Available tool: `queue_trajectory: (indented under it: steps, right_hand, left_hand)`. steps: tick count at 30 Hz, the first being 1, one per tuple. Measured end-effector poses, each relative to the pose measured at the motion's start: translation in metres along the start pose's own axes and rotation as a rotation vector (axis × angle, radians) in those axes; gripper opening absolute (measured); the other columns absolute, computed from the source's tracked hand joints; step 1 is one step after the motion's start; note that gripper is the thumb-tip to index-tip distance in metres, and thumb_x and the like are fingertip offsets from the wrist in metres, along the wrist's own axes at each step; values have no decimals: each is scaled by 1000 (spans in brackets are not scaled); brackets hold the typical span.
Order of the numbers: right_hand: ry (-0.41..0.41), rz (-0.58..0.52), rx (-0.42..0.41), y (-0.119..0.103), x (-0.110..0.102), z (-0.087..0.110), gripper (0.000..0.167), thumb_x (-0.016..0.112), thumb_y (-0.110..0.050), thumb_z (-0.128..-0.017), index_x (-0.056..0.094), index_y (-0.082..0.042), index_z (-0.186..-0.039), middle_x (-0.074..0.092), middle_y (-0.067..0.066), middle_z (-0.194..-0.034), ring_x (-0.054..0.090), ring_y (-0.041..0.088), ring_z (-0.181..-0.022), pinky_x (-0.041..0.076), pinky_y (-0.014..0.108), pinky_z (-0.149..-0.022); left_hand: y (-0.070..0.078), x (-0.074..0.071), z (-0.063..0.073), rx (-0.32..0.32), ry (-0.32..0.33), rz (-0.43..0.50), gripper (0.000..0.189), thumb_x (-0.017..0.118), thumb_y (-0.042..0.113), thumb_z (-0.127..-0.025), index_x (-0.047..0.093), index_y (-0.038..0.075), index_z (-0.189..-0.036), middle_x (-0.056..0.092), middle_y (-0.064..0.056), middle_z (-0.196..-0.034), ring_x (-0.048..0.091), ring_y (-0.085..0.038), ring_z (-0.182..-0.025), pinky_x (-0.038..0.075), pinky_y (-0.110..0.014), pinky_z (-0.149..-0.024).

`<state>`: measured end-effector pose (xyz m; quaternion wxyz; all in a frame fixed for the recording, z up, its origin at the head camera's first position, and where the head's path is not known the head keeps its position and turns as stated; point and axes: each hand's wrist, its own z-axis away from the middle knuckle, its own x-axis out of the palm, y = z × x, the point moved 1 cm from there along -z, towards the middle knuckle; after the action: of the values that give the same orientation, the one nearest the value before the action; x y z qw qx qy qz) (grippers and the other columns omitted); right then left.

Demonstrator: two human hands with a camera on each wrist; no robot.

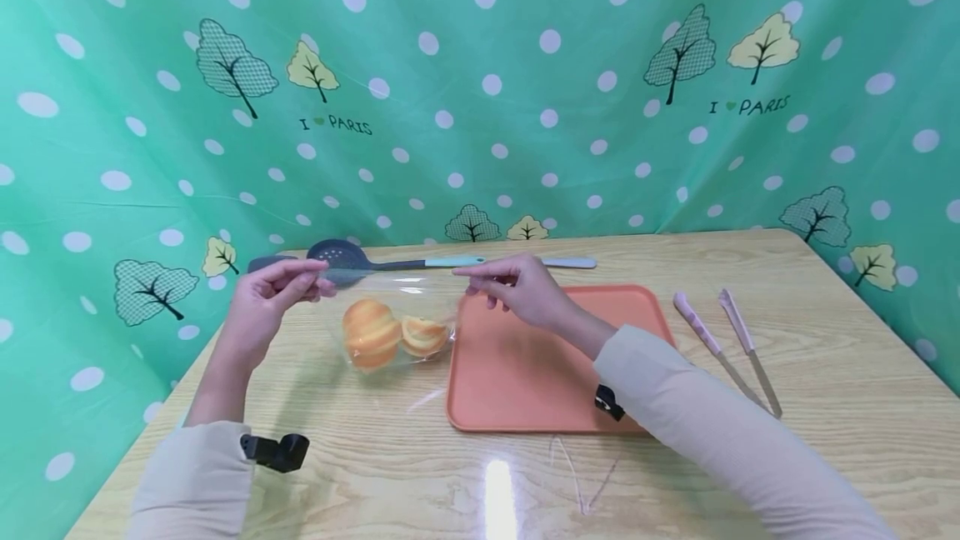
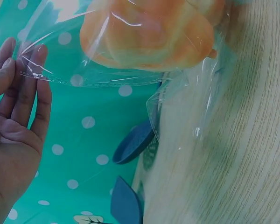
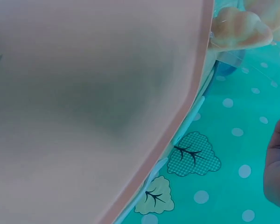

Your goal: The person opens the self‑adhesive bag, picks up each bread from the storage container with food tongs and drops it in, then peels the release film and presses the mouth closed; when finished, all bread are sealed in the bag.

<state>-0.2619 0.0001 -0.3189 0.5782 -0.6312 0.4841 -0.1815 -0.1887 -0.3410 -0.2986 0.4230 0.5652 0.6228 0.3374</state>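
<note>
A clear plastic bag (image 1: 397,294) hangs just above the table, held up by both hands. Inside it sit a large golden-brown bread roll (image 1: 371,333) and a smaller curved orange-and-cream piece (image 1: 424,336), perhaps bread too. My left hand (image 1: 264,298) pinches the bag's upper left corner between thumb and fingers; the left wrist view shows the film at the fingertips of this hand (image 2: 23,102). With thumb and forefinger, my right hand (image 1: 519,290) pinches the upper right corner, above the salmon tray (image 1: 525,390). Only part of that hand (image 3: 277,163) shows in the right wrist view.
Behind the bag lie a dark skimmer (image 1: 337,253) with a light blue handle and another utensil's lilac handle (image 1: 570,262). Two pale-handled knives (image 1: 697,323) lie right of the tray. A thin clear strip (image 1: 573,473) rests in front. A green polka-dot curtain (image 1: 487,148) borders the table.
</note>
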Motion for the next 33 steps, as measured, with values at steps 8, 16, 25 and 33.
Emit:
queue_trajectory:
  steps: [8, 16, 25, 33]
  right_hand:
    - [32, -1, -50, 2, 2, 2, 29, 63, 3, -99, 74, -8, -123, 78, 7, -95, 61, 27, -65, 53, 27, -59]
    - [61, 113, -166, 4, 5, 3, 34, 59, 10, -97, 76, -8, -120, 75, 5, -89, 57, 20, -64, 48, 24, -54]
    - [58, 165, -209, 5, 8, 3, 39, 56, 14, -96, 74, -8, -124, 67, 3, -88, 56, 28, -72, 38, 20, -52]
    - [31, 179, -142, 4, 8, 6, 32, 57, -7, -100, 72, -9, -128, 67, 6, -115, 50, 14, -67, 39, 24, -53]
  left_hand:
    - [1, 1, 0, 1, 9, -28, 20, 56, 1, -103, 74, -1, -112, 76, 1, -89, 72, -10, -87, 56, -19, -81]
    - [1, 2, -1, 18, 0, -9, 21, 53, -2, -104, 73, -3, -110, 75, 3, -100, 72, -10, -95, 49, -19, -95]
    - [2, 4, -3, 41, 26, 72, 33, 43, 2, -108, 75, -4, -104, 76, -3, -100, 73, -12, -97, 54, -22, -92]
    - [0, 5, -5, -30, 69, 5, 22, 63, -7, -97, 77, 5, -109, 77, 5, -96, 73, -6, -90, 53, -16, -89]
